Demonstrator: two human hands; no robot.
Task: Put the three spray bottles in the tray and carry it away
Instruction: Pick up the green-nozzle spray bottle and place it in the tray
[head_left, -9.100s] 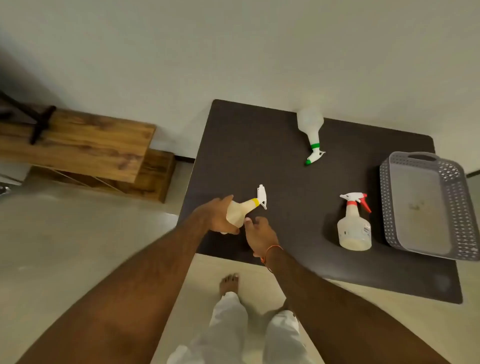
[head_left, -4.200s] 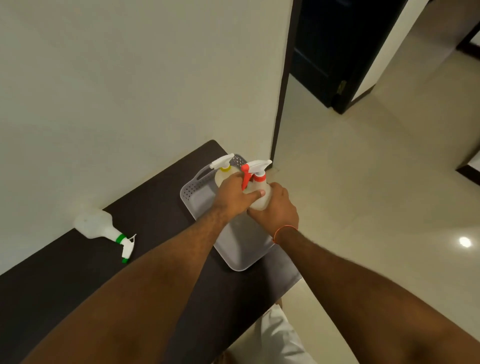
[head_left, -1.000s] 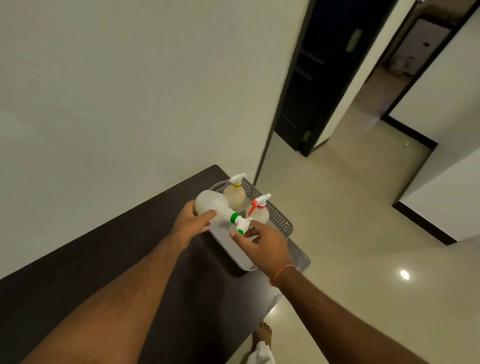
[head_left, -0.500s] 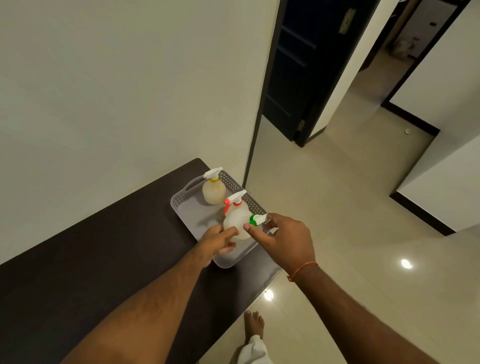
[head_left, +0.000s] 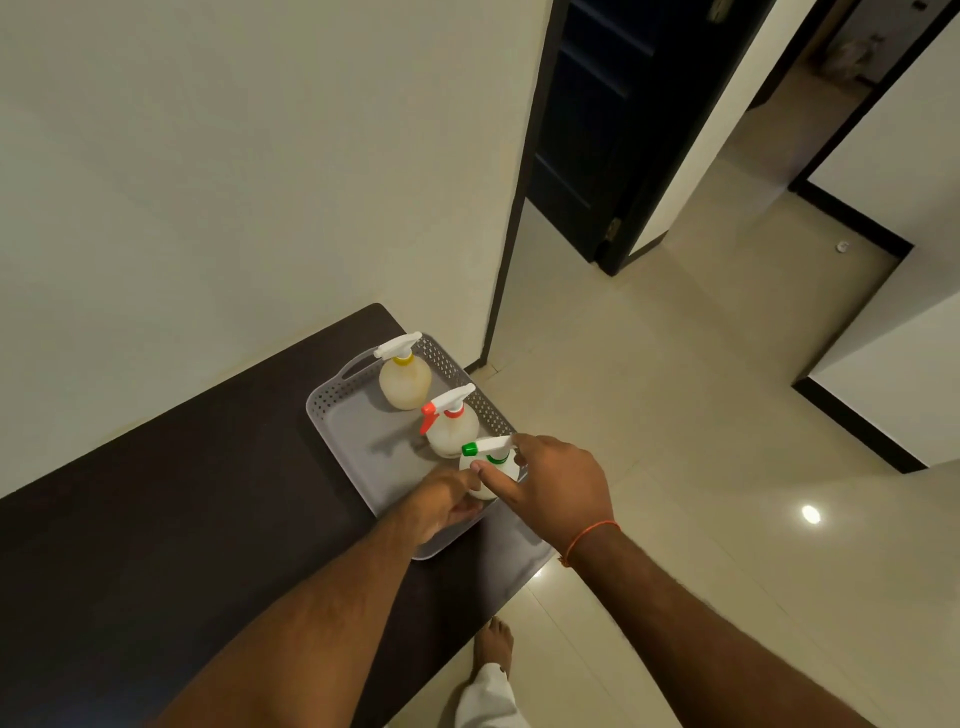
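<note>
Nearest the camera, a bare foot (head_left: 494, 643) and a white trouser leg (head_left: 485, 693) stood on the pale tiled floor (head_left: 675, 519) beside the dark table (head_left: 156, 545). Both forearms reached forward over the table's end. The right wrist carried a thin orange thread (head_left: 589, 535).

The left hand (head_left: 441, 504) lay low at the near end of the grey tray (head_left: 358, 441), its fingers curled around the lower body of the green-nozzle spray bottle (head_left: 491, 462); how firmly it gripped could not be told, since the palm side was hidden. The right hand (head_left: 558, 486) was wrapped on the same bottle from the right, thumb across the front below the collar and forefinger laid along the white trigger head. That bottle stood upright in the tray's near right corner.

Just beyond it, touching or nearly so, the red-trigger spray bottle (head_left: 451, 423) stood upright against the perforated right wall. Farther still, apart from the other two, the yellow-collar spray bottle (head_left: 404, 376) stood upright near the far handle cutout. All three bottles were inside the tray, which rested on the table's right end, its near corner over the edge region.

Behind rose a plain cream wall (head_left: 234, 156), and to the right a dark open door (head_left: 597, 130) led to a tiled hallway
</note>
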